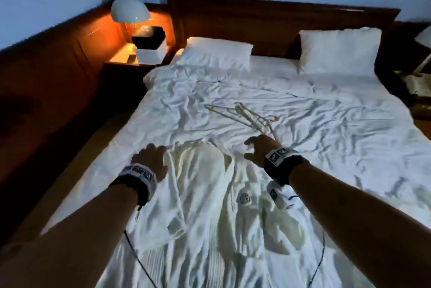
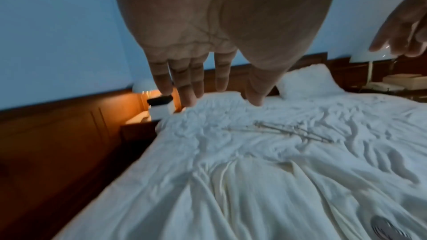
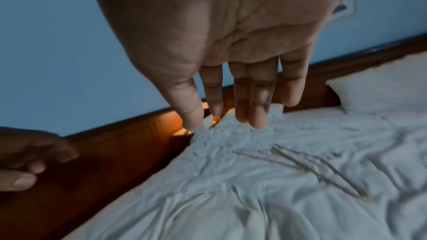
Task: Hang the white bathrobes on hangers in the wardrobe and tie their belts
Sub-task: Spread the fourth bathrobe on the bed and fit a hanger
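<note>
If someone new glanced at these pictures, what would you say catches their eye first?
Probably the glowing lamp on the bedside table at the bed's far left corner, the only warm light in a dim bluish room. Next, both hands, left hand and right hand, stretched open over a white bathrobe spread on the rumpled bed. Just beyond lie pale hangers.

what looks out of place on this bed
The hangers lie in a loose tangle mid-bed, and the white bathrobe is spread rumpled on the wrinkled duvet, not hung. Both hands, left hand and right hand, hover open above it.
</note>
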Available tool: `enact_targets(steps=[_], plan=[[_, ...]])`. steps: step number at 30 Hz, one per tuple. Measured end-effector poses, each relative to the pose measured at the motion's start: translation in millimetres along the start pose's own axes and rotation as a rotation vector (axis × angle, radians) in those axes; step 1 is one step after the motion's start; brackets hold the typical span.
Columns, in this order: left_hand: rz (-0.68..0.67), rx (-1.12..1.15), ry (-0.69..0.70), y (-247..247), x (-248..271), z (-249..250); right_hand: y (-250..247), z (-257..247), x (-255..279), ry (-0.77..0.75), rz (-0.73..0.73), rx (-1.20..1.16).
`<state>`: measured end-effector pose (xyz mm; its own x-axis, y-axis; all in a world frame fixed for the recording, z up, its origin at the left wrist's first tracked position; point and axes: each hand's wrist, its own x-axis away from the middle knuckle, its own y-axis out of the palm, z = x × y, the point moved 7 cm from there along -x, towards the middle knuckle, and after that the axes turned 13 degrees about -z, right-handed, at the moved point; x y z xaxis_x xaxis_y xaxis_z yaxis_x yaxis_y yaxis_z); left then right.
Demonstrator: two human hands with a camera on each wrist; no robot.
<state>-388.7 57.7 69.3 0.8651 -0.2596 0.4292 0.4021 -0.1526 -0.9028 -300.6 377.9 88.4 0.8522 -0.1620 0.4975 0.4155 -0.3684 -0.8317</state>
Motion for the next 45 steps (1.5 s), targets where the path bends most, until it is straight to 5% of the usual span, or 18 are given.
enact_targets(steps=[6, 11, 18, 27, 33, 35, 39, 43, 45], plan=[[-0.331, 0.073, 0.053, 86.7, -76.3, 32.6, 71.8, 72.1, -81.9, 0.119, -0.198, -0.09], [-0.361, 0.102, 0.134, 115.2, -165.2, 60.3, 111.9, 119.4, -169.3, 0.197, -0.278, -0.099], [-0.409, -0.015, 0.175, 195.8, -305.9, 94.6, 152.5, 179.5, -299.9, 0.325, -0.267, -0.171], [-0.628, -0.222, 0.216, 276.3, -361.5, 101.9, 132.3, 265.4, -414.9, 0.431, -0.036, -0.153], [-0.702, -0.116, 0.192, 263.5, -369.5, 100.6, 137.5, 284.6, -399.8, 0.483, -0.223, -0.144], [-0.637, -0.091, 0.172, 248.5, -366.7, 104.2, 141.3, 279.6, -377.0, 0.495, -0.219, -0.143], [-0.319, -0.17, -0.077, 210.2, -352.6, 84.2, 126.4, 270.1, -318.8, 0.523, 0.055, -0.141], [-0.271, 0.15, -0.382, 199.8, -326.5, 39.3, 111.6, 234.7, -268.0, 0.35, 0.179, 0.018], [-0.255, 0.278, -0.394, 189.5, -324.8, 25.2, 111.3, 215.4, -255.2, 0.248, 0.208, 0.12]])
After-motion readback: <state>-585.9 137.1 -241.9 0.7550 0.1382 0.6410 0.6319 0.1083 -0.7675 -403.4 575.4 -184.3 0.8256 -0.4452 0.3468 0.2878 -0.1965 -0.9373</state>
